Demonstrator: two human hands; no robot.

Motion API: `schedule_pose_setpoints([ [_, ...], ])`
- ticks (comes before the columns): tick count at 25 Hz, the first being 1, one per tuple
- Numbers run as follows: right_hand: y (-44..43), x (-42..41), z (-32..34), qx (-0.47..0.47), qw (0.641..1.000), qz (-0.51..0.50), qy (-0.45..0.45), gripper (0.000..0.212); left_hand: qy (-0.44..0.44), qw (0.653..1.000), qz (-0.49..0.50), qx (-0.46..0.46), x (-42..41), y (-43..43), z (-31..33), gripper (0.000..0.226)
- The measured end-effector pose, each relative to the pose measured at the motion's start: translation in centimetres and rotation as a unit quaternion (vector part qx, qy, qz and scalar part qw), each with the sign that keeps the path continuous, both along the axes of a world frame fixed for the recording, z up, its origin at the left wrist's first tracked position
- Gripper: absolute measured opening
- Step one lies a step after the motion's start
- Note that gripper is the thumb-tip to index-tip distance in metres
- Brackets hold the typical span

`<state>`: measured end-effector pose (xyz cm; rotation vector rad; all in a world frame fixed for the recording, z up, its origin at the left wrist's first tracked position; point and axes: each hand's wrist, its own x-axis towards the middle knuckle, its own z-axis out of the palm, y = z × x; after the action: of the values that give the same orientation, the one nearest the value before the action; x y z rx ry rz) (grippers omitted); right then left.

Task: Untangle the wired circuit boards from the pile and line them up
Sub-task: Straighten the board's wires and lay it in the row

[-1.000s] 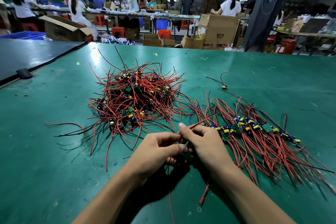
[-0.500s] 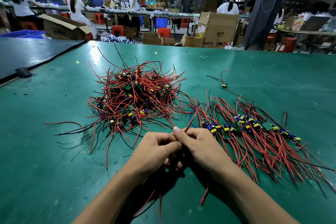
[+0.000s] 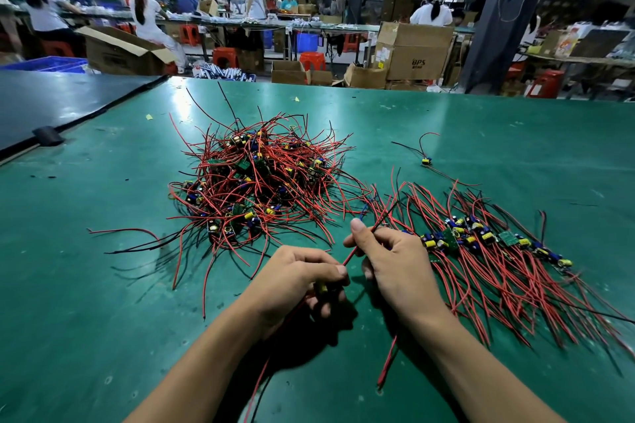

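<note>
A tangled pile of small circuit boards with red and black wires (image 3: pixel 261 182) lies on the green table (image 3: pixel 103 285), ahead and left of my hands. To the right, a row of lined-up boards (image 3: pixel 481 240) runs diagonally, with their red wires fanned toward me. My left hand (image 3: pixel 302 282) is closed around one small board with a yellow part, mostly hidden in my fingers. My right hand (image 3: pixel 391 261) pinches that board's red wire (image 3: pixel 350 254) between thumb and fingers. More red wires trail under both wrists toward me.
One lone board with thin wires (image 3: pixel 426 161) lies apart at the back right. A dark table (image 3: pixel 51 103) adjoins on the left. Beyond the far edge stand cardboard boxes (image 3: pixel 412 51), red stools and several seated workers.
My hands have drawn slightly apart. The right hand has slid up along the red wire, pulling it straight between the two hands.
</note>
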<state>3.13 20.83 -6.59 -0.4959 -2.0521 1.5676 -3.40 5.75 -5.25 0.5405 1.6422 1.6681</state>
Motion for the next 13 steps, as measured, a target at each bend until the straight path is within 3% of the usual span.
schedule_pose_setpoints([
  [3,-0.25,0.15,0.19,-0.141,0.987,0.075,-0.022,0.042,0.025,1.0,0.017,-0.001,0.27,-0.11,-0.27,0.018],
  [10,-0.36,0.22,0.22,-0.211,0.96,0.173,-0.06,0.036,-0.012,0.999,0.024,0.028,0.26,-0.06,-0.77,0.02],
  [13,-0.03,0.24,0.17,-0.185,0.97,0.153,-0.035,0.033,-0.027,0.999,0.01,0.019,0.02,-0.05,-0.75,0.02],
])
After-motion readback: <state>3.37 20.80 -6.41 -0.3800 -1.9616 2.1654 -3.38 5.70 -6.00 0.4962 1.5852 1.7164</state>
